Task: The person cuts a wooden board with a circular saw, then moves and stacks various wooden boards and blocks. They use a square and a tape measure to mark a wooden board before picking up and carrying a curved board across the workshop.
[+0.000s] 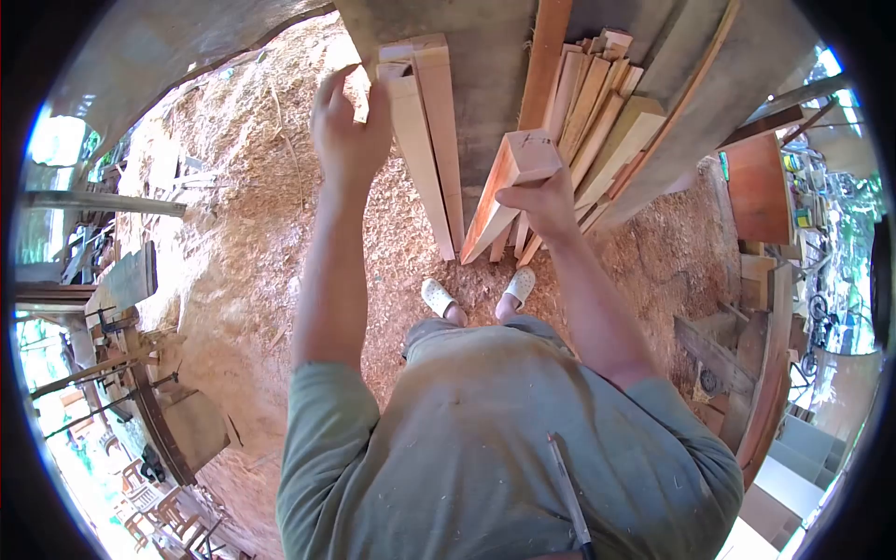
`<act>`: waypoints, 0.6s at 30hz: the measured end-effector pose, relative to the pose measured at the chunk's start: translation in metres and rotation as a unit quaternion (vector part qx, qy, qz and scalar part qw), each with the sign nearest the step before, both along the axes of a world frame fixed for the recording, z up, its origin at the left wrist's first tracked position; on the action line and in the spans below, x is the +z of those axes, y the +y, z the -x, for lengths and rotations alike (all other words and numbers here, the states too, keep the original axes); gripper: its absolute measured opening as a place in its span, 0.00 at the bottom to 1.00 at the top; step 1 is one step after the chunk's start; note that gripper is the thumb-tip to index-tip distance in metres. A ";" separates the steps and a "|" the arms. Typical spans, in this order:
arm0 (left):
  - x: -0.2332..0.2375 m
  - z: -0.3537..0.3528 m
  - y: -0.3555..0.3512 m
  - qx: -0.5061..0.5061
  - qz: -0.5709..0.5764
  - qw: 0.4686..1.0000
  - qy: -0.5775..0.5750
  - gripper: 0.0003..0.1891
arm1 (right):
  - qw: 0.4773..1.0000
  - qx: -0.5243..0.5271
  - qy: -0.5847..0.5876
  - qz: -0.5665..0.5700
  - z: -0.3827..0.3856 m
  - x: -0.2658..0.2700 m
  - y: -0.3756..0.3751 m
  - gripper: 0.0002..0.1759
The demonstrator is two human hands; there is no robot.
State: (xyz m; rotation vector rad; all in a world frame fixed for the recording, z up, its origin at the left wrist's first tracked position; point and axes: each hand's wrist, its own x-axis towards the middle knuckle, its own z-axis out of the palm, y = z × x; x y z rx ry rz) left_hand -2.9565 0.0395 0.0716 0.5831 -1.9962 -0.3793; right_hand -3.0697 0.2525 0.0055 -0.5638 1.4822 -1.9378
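Wooden beam (497, 184) is held at one o'clock from the middle of the view, its marked end face turned up and its body slanting down toward seven o'clock. Its near end is clamped in the right hand (546, 202), with the thumb laid on the side facing the body. The left hand (350, 129), at eleven o'clock, is held open, thumb and fingers apart and nothing seen between them; whether the paired boards (427, 149) just beside it are touched cannot be told.

Between the paired boards and the beam, a wedge of bare grey surface (485, 89) is left open, narrowing toward six o'clock. On the beam's three o'clock side, room is taken up by a bundle of strips (597, 98), fanned toward one o'clock. Wider open room is given by the shavings-covered floor (238, 252) from nine to ten o'clock. Two pale shoes (436, 296) are set on the shavings near the boards' lower ends.

Most of the right hand's fingers are hidden behind the beam, and parts of the strips are covered by it. The marks on the end face are too small to be read. The tall plank (547, 61) is cut off at twelve o'clock, and the outer rim is lost in black and glare.
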 end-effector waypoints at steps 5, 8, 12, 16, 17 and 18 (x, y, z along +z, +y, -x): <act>-0.196 -0.150 0.026 0.106 -0.180 0.914 -0.347 0.28 | 0.999 0.025 0.032 0.011 0.012 -0.027 -0.050 0.34; -0.363 -0.293 0.086 0.071 -0.365 0.739 -0.561 0.33 | 0.997 -0.023 0.074 -0.026 0.023 -0.051 -0.088 0.27; -0.465 -0.453 0.240 0.150 -0.599 0.600 -0.509 0.19 | 0.988 -0.034 0.132 -0.069 0.031 -0.051 -0.118 0.24; -0.466 -0.493 0.300 -0.010 -0.555 0.617 -0.558 0.26 | 0.965 0.053 0.216 -0.136 0.034 -0.072 -0.134 0.30; -0.455 -0.485 0.299 -0.015 -0.529 0.653 -0.542 0.28 | 0.940 0.085 0.251 -0.215 0.038 -0.083 -0.139 0.31; -0.452 -0.487 0.303 -0.020 -0.501 0.687 -0.526 0.29 | 0.940 0.082 0.252 -0.213 0.033 -0.089 -0.143 0.31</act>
